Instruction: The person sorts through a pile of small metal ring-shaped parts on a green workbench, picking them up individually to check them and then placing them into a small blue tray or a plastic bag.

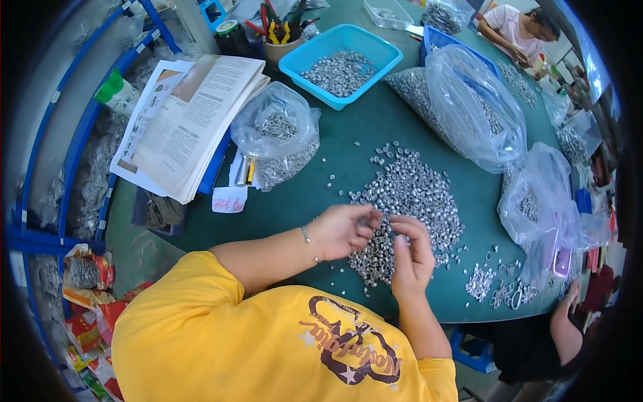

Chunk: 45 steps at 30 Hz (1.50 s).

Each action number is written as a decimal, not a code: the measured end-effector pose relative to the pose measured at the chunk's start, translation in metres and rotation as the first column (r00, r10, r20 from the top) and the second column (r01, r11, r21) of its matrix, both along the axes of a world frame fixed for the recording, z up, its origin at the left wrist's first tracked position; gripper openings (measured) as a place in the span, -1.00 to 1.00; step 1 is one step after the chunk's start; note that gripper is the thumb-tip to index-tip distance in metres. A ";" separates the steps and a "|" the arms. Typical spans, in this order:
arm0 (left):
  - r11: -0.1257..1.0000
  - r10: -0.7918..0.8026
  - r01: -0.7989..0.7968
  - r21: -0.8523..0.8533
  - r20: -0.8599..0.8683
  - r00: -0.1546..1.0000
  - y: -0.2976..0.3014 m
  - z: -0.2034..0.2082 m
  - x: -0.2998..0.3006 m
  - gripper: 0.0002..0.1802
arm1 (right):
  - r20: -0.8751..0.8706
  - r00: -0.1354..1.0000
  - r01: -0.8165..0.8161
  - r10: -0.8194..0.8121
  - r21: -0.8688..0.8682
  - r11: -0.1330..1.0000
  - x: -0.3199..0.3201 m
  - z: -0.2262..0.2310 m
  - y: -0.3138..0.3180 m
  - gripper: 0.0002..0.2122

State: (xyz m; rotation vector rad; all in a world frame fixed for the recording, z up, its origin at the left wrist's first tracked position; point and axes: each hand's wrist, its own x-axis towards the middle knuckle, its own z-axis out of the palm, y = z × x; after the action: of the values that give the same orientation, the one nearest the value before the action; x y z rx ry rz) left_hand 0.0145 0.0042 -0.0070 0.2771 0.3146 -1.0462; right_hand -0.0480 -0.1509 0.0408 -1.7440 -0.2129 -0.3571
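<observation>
A heap of small silvery metal ring-like pieces (418, 194) is spread on the green tabletop (301, 218). My left hand (340, 232) is over the heap's left edge, its fingers curled inward and pressed together. Close by on the right, my right hand (412, 258) is bent in a pinch, thumb and fingertips toward the left hand. The two hands' fingertips nearly meet above the pieces. Whatever sits between them is too small to make out against the grey heap. A thin bracelet (306, 234) circles my left wrist.
A blue tray (284, 67) of metal pieces stands at the back, beside a pot of pliers (280, 48). Stacked papers (194, 120) and an open bag (288, 157) lie left; filled plastic bags (475, 107) lie right. Smaller piles (479, 283) rest front right. Another person (519, 30) works far right.
</observation>
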 end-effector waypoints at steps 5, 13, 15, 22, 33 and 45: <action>0.576 0.536 -0.797 0.179 0.654 0.534 0.036 0.076 0.047 -0.85 | -0.046 0.973 0.229 -0.226 0.066 0.971 -0.009 -0.015 -0.037 -0.89; 0.092 -0.166 -0.905 0.414 0.903 0.396 0.103 0.036 0.095 -0.76 | -0.104 0.985 0.085 -0.140 -0.419 0.904 -0.026 -0.020 -0.059 -0.92; -0.054 -0.306 -0.971 0.233 0.922 0.238 0.092 0.034 0.090 -0.75 | -0.071 0.996 0.007 -0.053 -0.536 0.844 -0.032 -0.024 -0.055 -0.90; 0.580 -0.612 -0.783 0.226 0.755 -0.235 0.012 0.050 0.017 -0.83 | -0.088 0.993 0.006 -0.075 -0.609 0.793 -0.032 -0.032 -0.047 -0.93; 0.714 -0.624 -0.610 0.344 0.707 -0.333 -0.018 0.004 -0.012 -0.85 | -0.653 0.751 0.208 0.104 0.383 0.900 -0.035 -0.034 -0.059 -0.91; 0.830 -0.404 -0.187 0.526 0.797 0.449 -0.034 0.018 -0.029 -0.88 | 0.069 0.992 0.122 -0.107 -0.282 0.952 -0.033 -0.029 -0.038 -0.88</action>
State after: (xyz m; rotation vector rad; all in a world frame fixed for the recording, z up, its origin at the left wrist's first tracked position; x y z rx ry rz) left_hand -0.0143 -0.0298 0.0109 1.3746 -0.4224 -0.7717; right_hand -0.0812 -0.1894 0.0117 -2.0401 -0.2095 -0.4758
